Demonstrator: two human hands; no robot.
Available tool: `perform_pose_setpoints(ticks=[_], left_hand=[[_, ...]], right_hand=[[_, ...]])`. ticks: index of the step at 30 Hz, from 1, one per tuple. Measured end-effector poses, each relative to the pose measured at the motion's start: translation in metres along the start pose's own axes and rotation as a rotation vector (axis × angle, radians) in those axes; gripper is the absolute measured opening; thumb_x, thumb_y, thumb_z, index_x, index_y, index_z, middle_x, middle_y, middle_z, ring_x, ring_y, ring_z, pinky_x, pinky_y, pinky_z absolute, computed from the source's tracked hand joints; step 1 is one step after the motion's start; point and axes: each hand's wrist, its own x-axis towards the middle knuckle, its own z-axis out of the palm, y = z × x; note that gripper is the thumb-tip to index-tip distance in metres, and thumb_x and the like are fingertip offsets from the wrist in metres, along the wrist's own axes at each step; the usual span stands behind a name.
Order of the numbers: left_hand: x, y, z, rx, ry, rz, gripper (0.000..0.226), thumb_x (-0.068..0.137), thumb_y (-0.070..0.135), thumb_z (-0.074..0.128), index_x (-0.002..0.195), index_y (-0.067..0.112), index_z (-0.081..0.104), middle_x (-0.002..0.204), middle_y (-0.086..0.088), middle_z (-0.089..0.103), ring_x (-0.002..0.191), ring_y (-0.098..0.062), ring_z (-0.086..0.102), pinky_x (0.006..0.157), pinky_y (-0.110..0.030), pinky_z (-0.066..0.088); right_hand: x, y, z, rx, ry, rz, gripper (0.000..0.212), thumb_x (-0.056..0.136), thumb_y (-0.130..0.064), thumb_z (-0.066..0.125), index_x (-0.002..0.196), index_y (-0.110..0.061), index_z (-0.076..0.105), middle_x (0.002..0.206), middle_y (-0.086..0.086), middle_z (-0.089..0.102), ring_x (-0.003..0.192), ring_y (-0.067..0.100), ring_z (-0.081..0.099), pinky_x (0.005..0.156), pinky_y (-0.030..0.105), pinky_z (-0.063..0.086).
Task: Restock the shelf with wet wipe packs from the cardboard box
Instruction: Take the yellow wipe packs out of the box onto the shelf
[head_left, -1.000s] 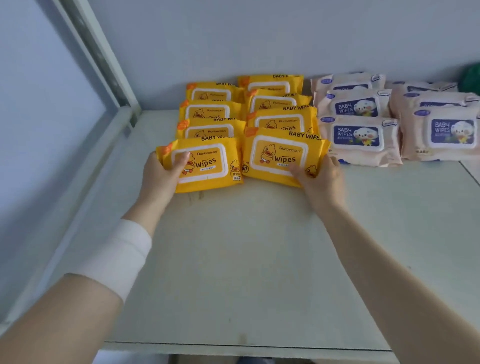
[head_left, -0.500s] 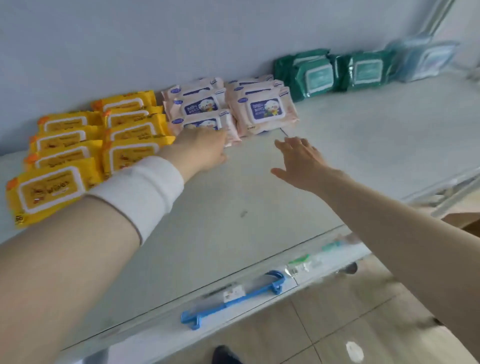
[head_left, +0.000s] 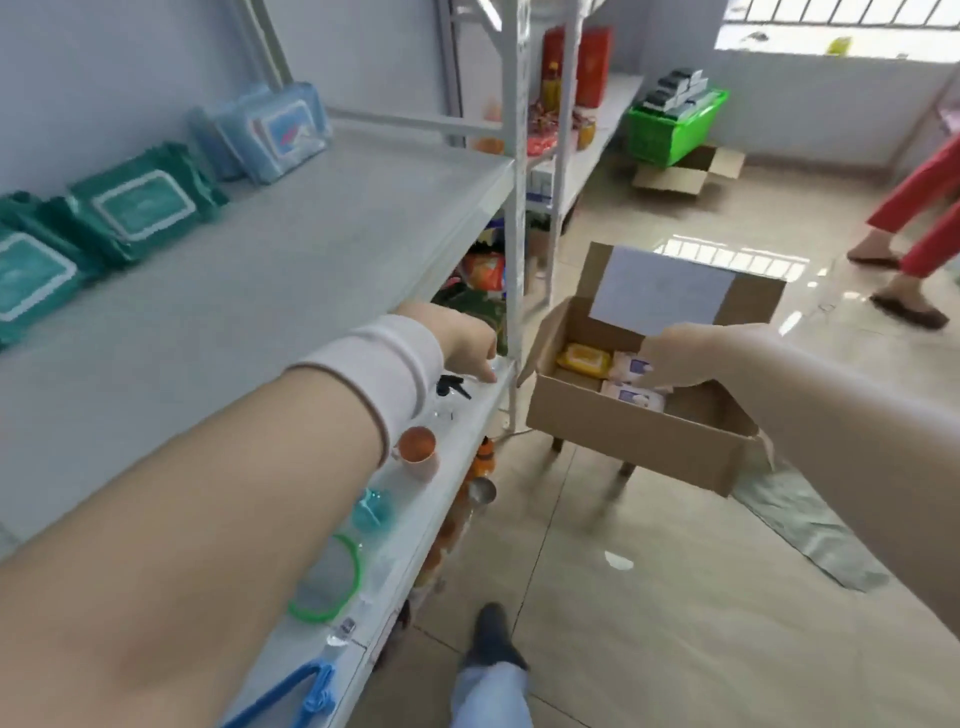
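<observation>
The open cardboard box stands just right of the shelf. Inside it, a yellow wipe pack and pink wipe packs lie flat, their long axes running left to right. The right hand hovers over the pink ones, fingers loosely extended. The left hand hangs relaxed and empty at the shelf's corner.
</observation>
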Motion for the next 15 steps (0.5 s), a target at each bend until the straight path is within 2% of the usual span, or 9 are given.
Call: perform_pose_setpoints(ticks=[1,5,10,15], left_hand=[[0.023,0.012,-0.007,0.018,-0.018,0.033,0.048,0.092,0.046,0.046,0.132,0.019,0.046,0.133,-0.002,0.051,0.117,-0.025,0.051,0.100,-0.043,0.042],[0.117,0.042,-0.030,0.065,-0.079,0.153,0.049,0.093,0.044,0.045,0.132,0.014,0.046,0.133,-0.006,0.052,0.120,-0.027,0.050,0.101,-0.044,0.041],[0.217,0.055,-0.041,0.097,-0.191,0.207,0.049,0.093,0.044,0.045,0.130,0.013,0.048,0.128,-0.006,0.055,0.115,-0.026,0.053,0.099,-0.043,0.043],[0.300,0.065,-0.037,0.066,-0.299,0.205,0.046,0.093,0.042,0.045,0.129,0.012,0.047,0.127,-0.006,0.055,0.114,-0.026,0.053,0.099,-0.043,0.043]], right_hand=[[0.009,0.023,0.007,0.005,-0.027,0.045,0.044,0.090,-0.050,0.045,0.106,-0.011,0.059,0.110,0.007,0.061,0.094,0.025,0.055,0.088,0.034,0.046],[0.044,0.098,0.029,0.062,-0.068,0.193,0.050,0.092,-0.045,0.047,0.124,-0.008,0.055,0.122,0.009,0.059,0.112,0.027,0.056,0.090,0.029,0.044],[0.078,0.151,0.053,0.172,-0.224,0.335,0.049,0.091,-0.045,0.048,0.126,-0.010,0.052,0.127,0.009,0.057,0.116,0.027,0.054,0.095,0.032,0.044],[0.129,0.175,0.086,0.338,-0.302,0.345,0.047,0.091,-0.047,0.047,0.125,-0.015,0.050,0.126,0.008,0.057,0.114,0.027,0.055,0.091,0.034,0.047]])
